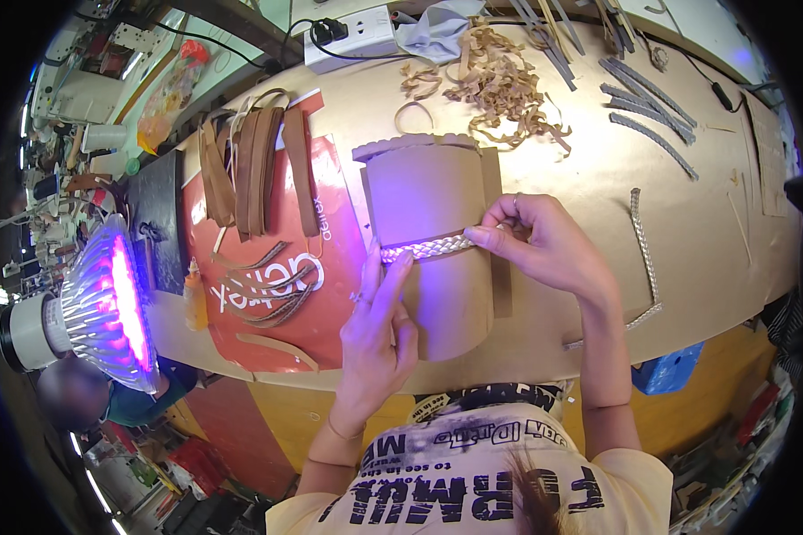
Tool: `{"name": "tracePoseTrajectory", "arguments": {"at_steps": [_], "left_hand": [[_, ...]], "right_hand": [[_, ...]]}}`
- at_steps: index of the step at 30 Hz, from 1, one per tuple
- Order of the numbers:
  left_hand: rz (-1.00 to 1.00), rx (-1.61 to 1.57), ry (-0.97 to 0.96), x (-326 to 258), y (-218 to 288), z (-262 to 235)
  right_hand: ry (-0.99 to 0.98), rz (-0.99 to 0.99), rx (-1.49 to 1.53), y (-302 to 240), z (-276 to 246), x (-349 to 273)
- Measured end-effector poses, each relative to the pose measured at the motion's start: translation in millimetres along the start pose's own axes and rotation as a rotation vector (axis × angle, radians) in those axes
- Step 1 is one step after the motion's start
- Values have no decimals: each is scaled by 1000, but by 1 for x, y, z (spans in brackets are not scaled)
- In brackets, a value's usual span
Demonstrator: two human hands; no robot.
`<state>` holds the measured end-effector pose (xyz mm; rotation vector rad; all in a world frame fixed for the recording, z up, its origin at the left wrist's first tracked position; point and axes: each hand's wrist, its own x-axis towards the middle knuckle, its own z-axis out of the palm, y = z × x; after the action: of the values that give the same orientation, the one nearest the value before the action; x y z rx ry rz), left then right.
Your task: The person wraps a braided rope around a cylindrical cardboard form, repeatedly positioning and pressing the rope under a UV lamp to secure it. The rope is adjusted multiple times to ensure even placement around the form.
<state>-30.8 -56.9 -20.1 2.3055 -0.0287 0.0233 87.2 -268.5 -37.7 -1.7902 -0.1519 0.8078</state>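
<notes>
A curved tan board form with a scalloped far edge lies before me at the middle of the table. Across it runs a pale braided strap, with a thin dark line along its edge. My left hand holds the strap at its left end, index finger pressed on the braid and thumb at the form's left side. At the right end, my right hand pinches the strap between thumb and forefinger by the form's right edge. What lies under the fingertips is hidden.
A lit purple lamp stands at left. Brown strips lie on a red sheet, near a glue bottle. Curly scraps, grey braids and a power strip sit farther back; another braid is at right.
</notes>
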Motion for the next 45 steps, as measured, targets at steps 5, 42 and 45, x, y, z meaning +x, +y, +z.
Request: {"name": "tracePoseTrajectory", "arguments": {"at_steps": [5, 42, 45], "left_hand": [[-60, -66, 8, -3, 2, 1], [121, 239, -121, -2, 19, 8], [123, 251, -121, -2, 20, 8]], "right_hand": [[3, 31, 139, 19, 5, 9], [240, -161, -146, -40, 27, -19], [242, -182, -134, -37, 26, -15]]}}
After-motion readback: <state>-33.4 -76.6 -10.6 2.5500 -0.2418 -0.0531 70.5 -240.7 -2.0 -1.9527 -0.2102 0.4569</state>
